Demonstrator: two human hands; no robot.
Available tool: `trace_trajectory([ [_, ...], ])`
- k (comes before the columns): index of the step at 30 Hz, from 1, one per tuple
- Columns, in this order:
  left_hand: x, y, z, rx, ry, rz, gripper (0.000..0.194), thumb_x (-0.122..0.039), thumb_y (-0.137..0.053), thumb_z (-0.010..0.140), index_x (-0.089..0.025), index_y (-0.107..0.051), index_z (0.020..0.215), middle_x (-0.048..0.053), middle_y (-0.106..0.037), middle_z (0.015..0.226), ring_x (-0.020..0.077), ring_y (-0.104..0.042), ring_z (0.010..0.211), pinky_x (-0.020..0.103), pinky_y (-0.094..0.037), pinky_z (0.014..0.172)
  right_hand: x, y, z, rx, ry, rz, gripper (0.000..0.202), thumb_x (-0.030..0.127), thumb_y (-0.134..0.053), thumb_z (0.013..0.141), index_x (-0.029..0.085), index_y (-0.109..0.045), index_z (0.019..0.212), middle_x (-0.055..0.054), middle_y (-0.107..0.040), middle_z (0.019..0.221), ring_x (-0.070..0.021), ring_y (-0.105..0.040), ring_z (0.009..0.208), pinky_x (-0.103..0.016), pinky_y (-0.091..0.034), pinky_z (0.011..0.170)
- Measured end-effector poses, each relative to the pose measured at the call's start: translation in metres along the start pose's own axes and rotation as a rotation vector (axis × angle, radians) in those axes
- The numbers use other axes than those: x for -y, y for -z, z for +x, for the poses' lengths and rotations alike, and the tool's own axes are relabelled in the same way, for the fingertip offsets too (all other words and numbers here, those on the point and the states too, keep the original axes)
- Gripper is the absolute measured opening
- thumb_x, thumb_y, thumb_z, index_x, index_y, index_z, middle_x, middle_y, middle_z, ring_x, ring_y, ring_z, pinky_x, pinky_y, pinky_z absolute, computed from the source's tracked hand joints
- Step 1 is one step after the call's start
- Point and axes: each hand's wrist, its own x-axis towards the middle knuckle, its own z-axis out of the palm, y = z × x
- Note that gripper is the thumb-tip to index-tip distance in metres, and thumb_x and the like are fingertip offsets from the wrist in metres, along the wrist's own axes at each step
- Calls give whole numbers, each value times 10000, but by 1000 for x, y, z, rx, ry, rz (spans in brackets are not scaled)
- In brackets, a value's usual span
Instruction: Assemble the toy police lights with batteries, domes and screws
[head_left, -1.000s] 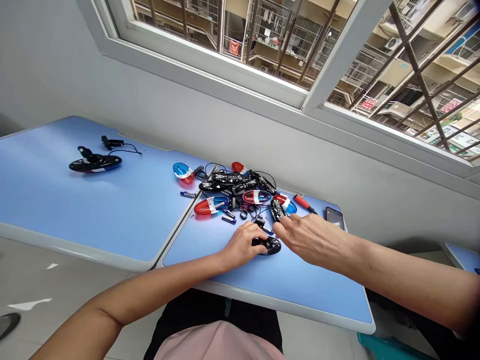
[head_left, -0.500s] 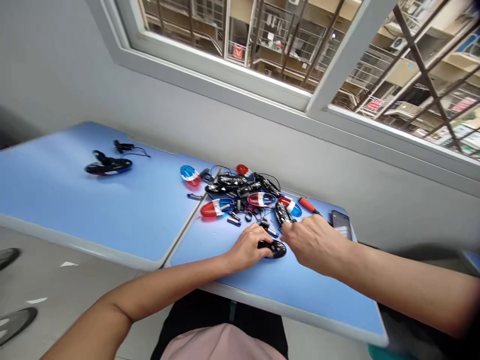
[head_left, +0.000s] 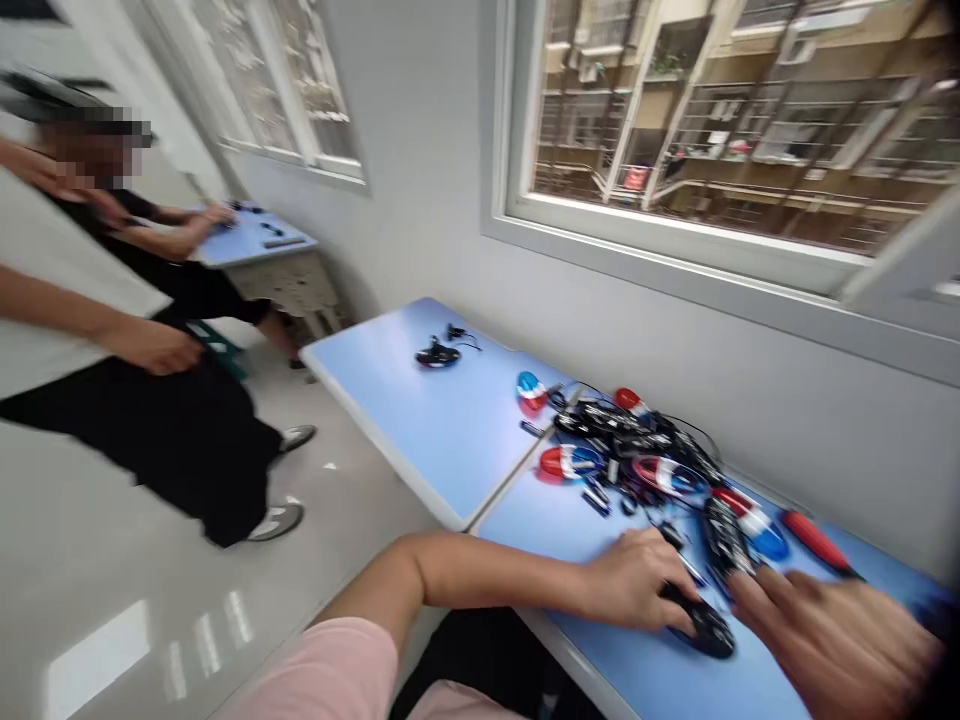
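Note:
My left hand (head_left: pixel 641 585) is closed around a black, glossy oval housing (head_left: pixel 709 628) at the front of the blue table, thumb and fingers gripping one end. Close by on the right, my right hand (head_left: pixel 832 630) is blurred, its fingers bent and pressed together; what they hold, if anything, is hidden. Beyond its fingertips lies another black oval housing (head_left: pixel 724 535). A red-and-blue light cover (head_left: pixel 757 525) rests behind that. Batteries (head_left: pixel 596 497) and a further red-and-blue cover (head_left: pixel 566 462) lie left of the hands.
Black housings and wires are heaped along the wall side, with a red-handled tool (head_left: pixel 817 540) at the right. On the adjoining table (head_left: pixel 375 390) sits an assembled black unit (head_left: pixel 437 353). One person (head_left: pixel 82 300) stands at the left; another sits at a far table (head_left: pixel 247 240).
The view has swung left, bringing two people and a far table into sight. My left hand still holds the black housing, and my right hand stays close beside it.

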Motion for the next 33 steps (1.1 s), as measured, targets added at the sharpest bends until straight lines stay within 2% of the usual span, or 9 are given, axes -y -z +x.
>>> trace_trajectory([
  [1, -3, 2, -2, -19, 12, -21, 247, -274, -852, 710, -173, -751, 911, 66, -752, 994, 216, -657, 978, 308, -459, 937, -3, 11, -8, 63, 25, -2, 275, -22, -500, 662, 213, -547, 798, -16, -571, 585, -180, -515, 483, -330, -172, 519],
  [2, -5, 3, -4, -47, 37, -41, 235, -243, -864, 689, -166, -751, 880, 67, -751, 952, 217, -654, 954, 311, -467, 909, -3, 23, -12, 189, 55, -6, 241, -8, -516, 669, 211, -534, 766, -18, -580, 603, -181, -520, 479, -333, -146, 503],
  [4, -6, 4, -7, -73, 68, -74, 237, -208, -875, 664, -179, -746, 862, 46, -742, 925, 214, -636, 943, 317, -464, 892, 0, 43, -6, 412, 10, -47, 223, -16, -517, 699, 199, -516, 759, -17, -590, 625, -169, -520, 472, -332, -116, 477],
  [6, -6, 3, -9, -69, 62, -120, 250, -190, -873, 659, -187, -740, 870, 44, -729, 912, 231, -612, 938, 346, -458, 869, 3, 56, 6, 517, 20, -78, 215, -23, -523, 727, 185, -505, 779, -34, -614, 719, -160, -568, 556, -321, -120, 466],
  [9, -8, 3, -12, -58, 92, -133, 228, -190, -865, 668, -200, -731, 853, 27, -709, 870, 234, -589, 922, 351, -446, 843, 4, 64, 15, 552, 108, -87, 219, -24, -540, 747, 172, -508, 839, -48, -615, 791, -165, -598, 692, -297, -154, 478],
  [14, -16, 7, -14, -16, 128, -107, 146, -165, -820, 708, -203, -722, 808, 18, -688, 839, 230, -572, 917, 343, -446, 816, 5, 69, 10, 591, 185, -51, 194, 10, -516, 771, 155, -545, 896, -63, -630, 784, -185, -599, 693, -296, -197, 496],
  [20, -19, 7, -15, -33, 106, -100, 167, -118, -802, 707, -187, -714, 830, 29, -692, 854, 233, -559, 910, 347, -449, 805, 14, 72, 21, 693, -18, 24, 182, 58, -518, 776, 130, -596, 924, -87, -666, 736, -186, -621, 637, -280, -240, 492],
  [27, -19, 6, -16, -59, 82, -85, 186, -62, -775, 694, -170, -703, 827, 45, -696, 849, 238, -571, 904, 343, -456, 783, 27, 74, 25, 725, -306, 63, 182, 143, -542, 819, 117, -656, 958, -136, -693, 732, -230, -664, 706, -273, -345, 552],
  [33, -21, 7, -15, -38, 52, -41, 104, -114, -742, 761, -175, -701, 835, 46, -710, 872, 232, -574, 902, 347, -460, 792, 30, 81, 34, 732, -376, 49, 148, 173, -555, 836, 128, -687, 885, -160, -716, 822, -239, -680, 790, -281, -396, 622],
])
